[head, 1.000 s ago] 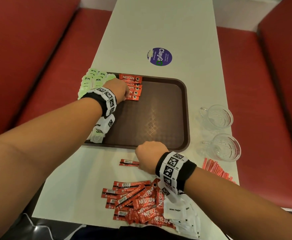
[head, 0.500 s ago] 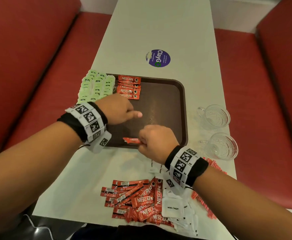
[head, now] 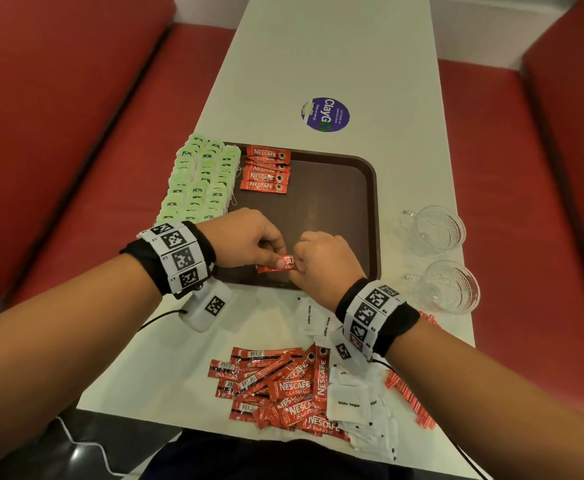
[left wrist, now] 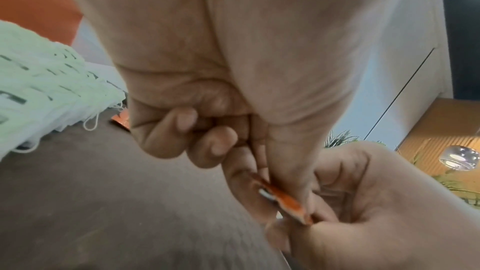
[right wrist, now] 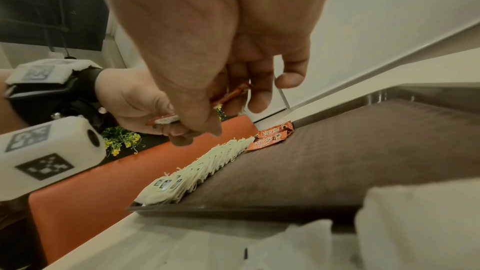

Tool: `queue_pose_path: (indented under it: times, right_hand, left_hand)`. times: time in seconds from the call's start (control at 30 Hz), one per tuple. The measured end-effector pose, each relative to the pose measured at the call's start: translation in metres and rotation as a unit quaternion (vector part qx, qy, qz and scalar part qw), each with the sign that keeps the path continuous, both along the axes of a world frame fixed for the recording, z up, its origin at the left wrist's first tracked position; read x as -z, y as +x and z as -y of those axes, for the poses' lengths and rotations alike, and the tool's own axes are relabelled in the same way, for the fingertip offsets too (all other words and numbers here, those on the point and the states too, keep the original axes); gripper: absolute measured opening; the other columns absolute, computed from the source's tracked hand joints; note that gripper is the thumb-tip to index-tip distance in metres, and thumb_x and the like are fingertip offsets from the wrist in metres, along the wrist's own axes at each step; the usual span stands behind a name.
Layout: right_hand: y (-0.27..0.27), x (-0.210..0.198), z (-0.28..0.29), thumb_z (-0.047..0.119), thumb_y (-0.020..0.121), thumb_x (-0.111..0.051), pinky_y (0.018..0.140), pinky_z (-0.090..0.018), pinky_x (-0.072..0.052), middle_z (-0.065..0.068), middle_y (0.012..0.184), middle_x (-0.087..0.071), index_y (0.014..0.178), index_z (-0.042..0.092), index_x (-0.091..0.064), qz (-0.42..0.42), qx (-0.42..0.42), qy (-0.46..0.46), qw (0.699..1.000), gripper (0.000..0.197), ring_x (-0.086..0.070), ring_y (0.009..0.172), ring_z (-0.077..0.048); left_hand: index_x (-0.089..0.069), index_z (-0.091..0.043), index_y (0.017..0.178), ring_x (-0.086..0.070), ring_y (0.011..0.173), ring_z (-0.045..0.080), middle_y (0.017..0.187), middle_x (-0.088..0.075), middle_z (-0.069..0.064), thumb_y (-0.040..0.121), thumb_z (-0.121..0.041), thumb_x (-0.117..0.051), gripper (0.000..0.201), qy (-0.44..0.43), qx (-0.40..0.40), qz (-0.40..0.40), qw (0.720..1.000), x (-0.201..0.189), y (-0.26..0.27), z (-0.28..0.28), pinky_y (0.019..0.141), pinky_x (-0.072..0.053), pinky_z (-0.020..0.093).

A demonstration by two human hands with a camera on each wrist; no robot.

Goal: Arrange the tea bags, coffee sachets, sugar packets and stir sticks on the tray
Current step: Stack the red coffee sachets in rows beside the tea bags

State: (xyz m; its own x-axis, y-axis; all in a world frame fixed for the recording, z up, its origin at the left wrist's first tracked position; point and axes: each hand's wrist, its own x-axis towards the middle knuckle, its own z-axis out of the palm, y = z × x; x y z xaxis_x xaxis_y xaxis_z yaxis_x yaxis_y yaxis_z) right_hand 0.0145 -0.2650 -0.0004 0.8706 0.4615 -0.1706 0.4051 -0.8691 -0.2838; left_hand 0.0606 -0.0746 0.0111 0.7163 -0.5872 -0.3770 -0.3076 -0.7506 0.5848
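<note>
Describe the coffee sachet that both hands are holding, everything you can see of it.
The held coffee sachet is a slim red stick pack with white lettering, part of it reading "CLASSIC", and looks like glossy foil or plastic film. It seems sealed. It lies roughly level, lengthwise between the hands, above the near edge of the brown tray, not resting on it. The left hand pinches one end between thumb and fingers, the right hand grips the other. The hands hide its ends.

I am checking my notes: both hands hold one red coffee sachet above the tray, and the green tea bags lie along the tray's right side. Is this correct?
One detail is wrong. The head view shows the green tea bags along the left side of the tray, not the right. The left hand and right hand do hold one red coffee sachet.
</note>
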Motion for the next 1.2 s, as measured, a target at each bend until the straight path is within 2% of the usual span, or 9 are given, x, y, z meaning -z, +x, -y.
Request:
queue_pose_path:
  times: [0.07, 0.2, 0.37, 0.5, 0.63, 0.83, 1.0, 1.1, 1.2]
  right_hand:
    - [-0.003, 0.003, 0.001, 0.036, 0.09, -0.063, 0.083, -0.041, -0.047, 0.001, 0.098, -0.054, 0.089, 0.02, -0.061, 0.01, 0.011, 0.005, 1.0, 0.016, -0.053, 0.094, -0.021]
    - [-0.014, 0.008, 0.005, 0.041, 0.086, -0.067, 0.086, -0.041, -0.048, -0.001, 0.119, -0.048, 0.103, 0.021, -0.06, 0.008, 0.015, -0.003, 1.0, 0.027, -0.047, 0.105, -0.022]
    - [-0.036, 0.011, 0.002, 0.047, 0.09, -0.064, 0.087, -0.041, -0.051, 0.0, 0.111, -0.059, 0.108, 0.02, -0.063, -0.126, -0.128, -0.052, 0.982, 0.032, -0.056, 0.103, -0.021]
    - [-0.054, 0.021, -0.007, 0.051, 0.086, -0.068, 0.084, -0.039, -0.052, 0.0, 0.111, -0.062, 0.114, 0.019, -0.064, -0.174, -0.179, -0.061, 0.966, 0.042, -0.058, 0.101, -0.023]
    - [-0.065, 0.028, -0.015, 0.051, 0.083, -0.073, 0.08, -0.039, -0.053, -0.001, 0.108, -0.06, 0.117, 0.017, -0.062, -0.181, -0.205, -0.054, 0.96, 0.049, -0.057, 0.098, -0.024]
    - [-0.065, 0.033, -0.019, 0.046, 0.088, -0.067, 0.078, -0.038, -0.051, -0.005, 0.107, -0.059, 0.112, 0.014, -0.063, -0.164, -0.202, -0.06, 0.964, 0.041, -0.058, 0.1, -0.027]
    - [-0.061, 0.038, -0.018, 0.04, 0.092, -0.064, 0.081, -0.037, -0.051, -0.005, 0.108, -0.061, 0.114, 0.014, -0.065, -0.17, -0.203, -0.07, 0.962, 0.034, -0.059, 0.099, -0.026]
    - [-0.058, 0.041, -0.018, 0.036, 0.095, -0.061, 0.079, -0.036, -0.049, -0.005, 0.107, -0.061, 0.115, 0.014, -0.066, -0.164, -0.205, -0.074, 0.962, 0.03, -0.059, 0.099, -0.027]
    - [-0.055, 0.043, -0.016, 0.031, 0.098, -0.057, 0.077, -0.036, -0.048, -0.006, 0.108, -0.059, 0.118, 0.013, -0.066, -0.158, -0.211, -0.08, 0.961, 0.029, -0.059, 0.1, -0.028]
  left_hand:
    - [-0.075, -0.032, 0.089, -0.06, 0.062, -0.002, 0.068, -0.068, -0.015, 0.084, -0.037, -0.076, 0.008, 0.018, -0.019, 0.035, 0.999, 0.003, 0.007, -0.002, 0.06, -0.039, 0.012]
    - [-0.076, -0.026, 0.091, -0.059, 0.07, 0.002, 0.072, -0.065, -0.015, 0.085, -0.035, -0.076, 0.011, 0.101, -0.074, 0.088, 0.988, 0.015, 0.026, -0.01, 0.064, -0.041, 0.022]
    - [-0.076, -0.024, 0.092, -0.063, 0.084, 0.014, 0.077, -0.063, -0.012, 0.085, -0.034, -0.076, 0.012, 0.179, -0.104, 0.102, 0.973, 0.033, 0.042, -0.013, 0.077, -0.051, 0.03]
    - [-0.073, -0.025, 0.101, -0.062, 0.093, 0.017, 0.095, -0.068, -0.006, 0.086, -0.037, -0.074, 0.019, 0.204, -0.107, 0.129, 0.965, 0.041, 0.049, -0.009, 0.079, -0.05, 0.031]
    - [-0.071, -0.025, 0.097, -0.062, 0.091, 0.016, 0.095, -0.068, -0.005, 0.083, -0.035, -0.077, 0.019, 0.181, -0.102, 0.124, 0.97, 0.047, 0.051, -0.003, 0.08, -0.052, 0.034]
    - [-0.071, -0.021, 0.1, -0.063, 0.099, 0.022, 0.101, -0.069, 0.002, 0.087, -0.023, -0.074, 0.013, 0.224, -0.12, 0.118, 0.96, 0.046, 0.072, 0.006, 0.087, -0.051, 0.035]
    - [-0.072, -0.022, 0.1, -0.063, 0.104, 0.026, 0.11, -0.068, 0.004, 0.086, -0.024, -0.075, 0.014, 0.261, -0.142, 0.131, 0.946, 0.041, 0.1, 0.003, 0.087, -0.05, 0.035]
    - [-0.071, -0.022, 0.097, -0.064, 0.099, 0.026, 0.108, -0.069, 0.005, 0.086, -0.023, -0.075, 0.012, 0.26, -0.142, 0.134, 0.946, 0.041, 0.111, 0.001, 0.081, -0.049, 0.033]
    - [-0.071, -0.022, 0.099, -0.063, 0.101, 0.026, 0.108, -0.069, 0.004, 0.087, -0.026, -0.074, 0.013, 0.258, -0.139, 0.141, 0.946, 0.04, 0.113, 0.004, 0.083, -0.051, 0.035]
